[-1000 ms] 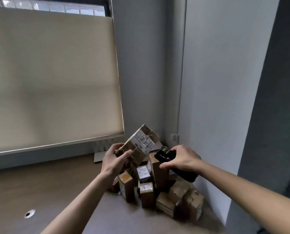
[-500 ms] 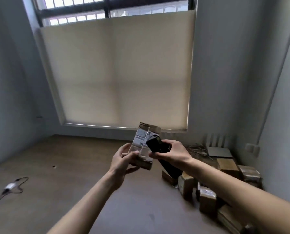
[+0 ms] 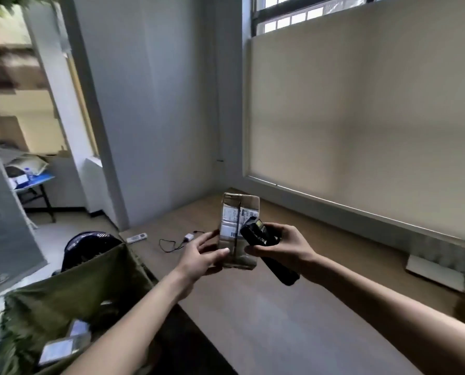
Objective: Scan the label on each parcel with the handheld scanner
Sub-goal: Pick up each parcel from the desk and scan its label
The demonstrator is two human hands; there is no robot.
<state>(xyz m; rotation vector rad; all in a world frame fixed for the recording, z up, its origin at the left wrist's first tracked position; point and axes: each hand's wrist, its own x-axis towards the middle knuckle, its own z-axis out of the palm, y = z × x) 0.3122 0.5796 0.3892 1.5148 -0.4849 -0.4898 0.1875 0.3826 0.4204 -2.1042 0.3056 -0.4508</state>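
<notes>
From the head camera, the left hand grasps a small upright cardboard parcel, thumb on its front and fingers wrapped behind. The parcel is a creased brown box, rectangular, bound with a thin dark strap and faced with a white printed label. Just right of it, the right hand grips a black handheld scanner, a smooth elongated plastic body whose head touches or nearly touches the label while its handle slants down past the wrist. Both are held above a brown wood-grain surface. Below and left of the left hand, an olive-green fabric bag stands open, with a few pale labelled packages blurred inside. Beyond the left hand, a thin black cable with a small white adapter lies on the surface.
</notes>
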